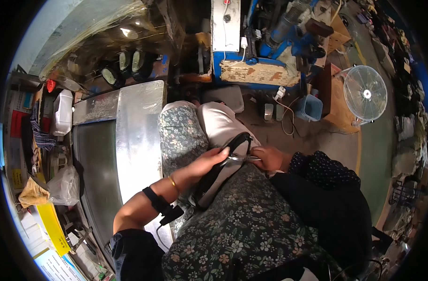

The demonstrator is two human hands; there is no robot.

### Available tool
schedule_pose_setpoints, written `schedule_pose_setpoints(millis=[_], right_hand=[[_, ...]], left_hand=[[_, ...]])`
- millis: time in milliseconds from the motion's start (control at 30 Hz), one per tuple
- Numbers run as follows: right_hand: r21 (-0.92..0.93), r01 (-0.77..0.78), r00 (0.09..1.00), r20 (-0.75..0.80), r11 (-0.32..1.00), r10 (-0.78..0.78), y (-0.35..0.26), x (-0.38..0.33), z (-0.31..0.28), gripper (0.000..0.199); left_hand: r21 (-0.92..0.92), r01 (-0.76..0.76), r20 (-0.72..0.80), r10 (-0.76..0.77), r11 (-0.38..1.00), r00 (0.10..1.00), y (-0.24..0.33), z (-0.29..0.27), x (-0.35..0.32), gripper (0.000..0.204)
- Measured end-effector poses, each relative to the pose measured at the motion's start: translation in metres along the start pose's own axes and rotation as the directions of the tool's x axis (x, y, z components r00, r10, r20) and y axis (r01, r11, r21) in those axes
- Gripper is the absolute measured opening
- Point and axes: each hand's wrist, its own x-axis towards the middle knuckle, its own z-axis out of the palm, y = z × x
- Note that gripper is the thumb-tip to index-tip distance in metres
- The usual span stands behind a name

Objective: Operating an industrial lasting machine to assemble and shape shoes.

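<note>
I sit with a long white piece edged in black lying across my lap on flowered cloth. My left hand grips the piece near its upper end, fingers on the black edge. My right hand holds a small metal cutting tool, probably scissors, with its tip against the piece right beside my left fingers. A black band with a cable sits on my left forearm, and a thin gold bangle is on the wrist.
A shiny metal worktable runs along my left. Beyond it stand a white plastic jug and a clear bag. Ahead are a blue machine, a blue bucket and a white floor fan.
</note>
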Motion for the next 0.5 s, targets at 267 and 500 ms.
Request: schedule_pose_setpoints(millis=[267, 500], right_hand=[[-0.296, 0.066, 0.995, 0.094, 0.953, -0.04, -0.025, -0.049, -0.035, 0.031], [-0.062, -0.341, 0.893, 0.29, 0.938, 0.344, -0.07, -0.04, -0.044, 0.052]], left_hand=[[0.52, 0.043, -0.154, 0.044, 0.853, 0.987, 0.004, 0.017, 0.022, 0.055], [0.271, -0.021, -0.091, 0.047, 0.962, 0.995, -0.018, -0.002, 0.027, 0.051]])
